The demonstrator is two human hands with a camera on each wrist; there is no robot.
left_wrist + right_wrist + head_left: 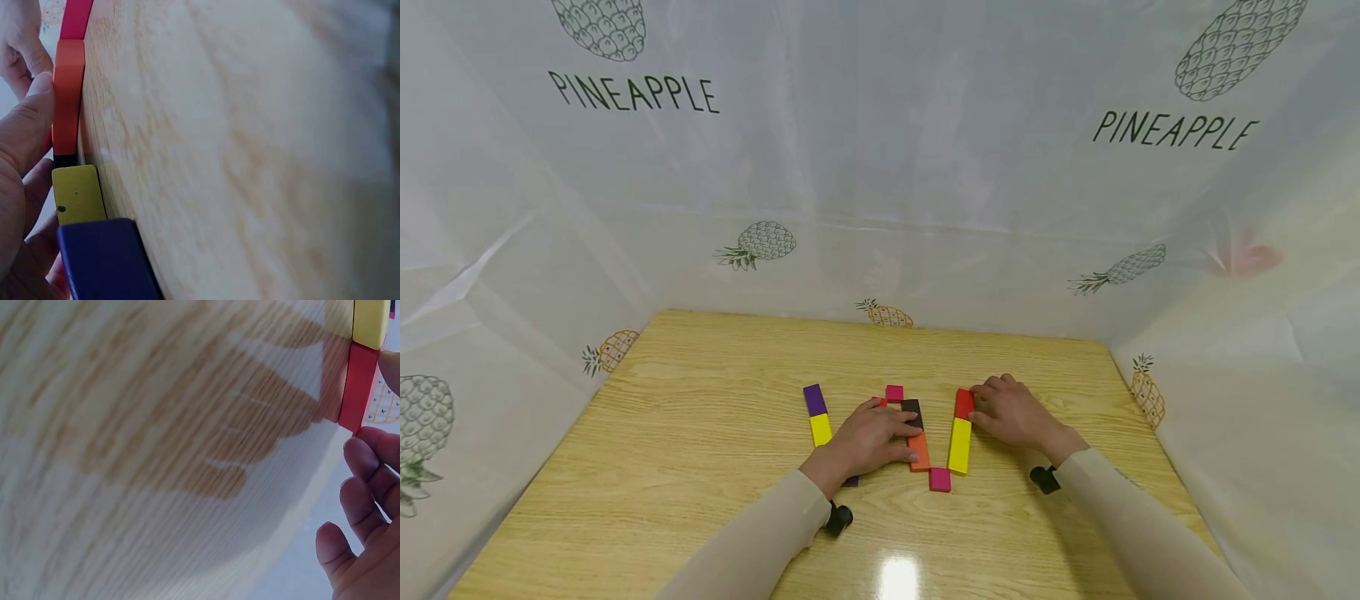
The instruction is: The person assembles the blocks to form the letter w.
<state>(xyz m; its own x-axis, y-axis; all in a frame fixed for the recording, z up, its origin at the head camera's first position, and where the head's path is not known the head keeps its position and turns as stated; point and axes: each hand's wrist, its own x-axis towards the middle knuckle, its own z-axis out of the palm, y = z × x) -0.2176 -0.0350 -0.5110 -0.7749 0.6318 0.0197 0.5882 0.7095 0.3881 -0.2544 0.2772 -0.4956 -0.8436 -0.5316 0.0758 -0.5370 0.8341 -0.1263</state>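
Note:
My left hand (871, 437) lies over the middle of a zigzag of coloured blocks. Its fingers reach onto a black block (911, 406), and the thumb touches an orange block (919, 460) joined end to end with it; in the left wrist view the thumb tip rests at the orange block's side (67, 94). My right hand (1015, 412) is at the right arm of the zigzag. Its thumb and index fingertip touch the right side and far end of a red block (964, 404), while the other fingers are spread off it. A yellow block (959, 446) adjoins the red one.
Pink blocks sit at the zigzag's upper (894, 392) and lower (940, 479) corners. On the left stand a purple block (815, 400) and a yellow block (821, 429); my left hand hides part of that side. White pineapple-printed sheeting (880, 167) surrounds the wooden table (700, 417).

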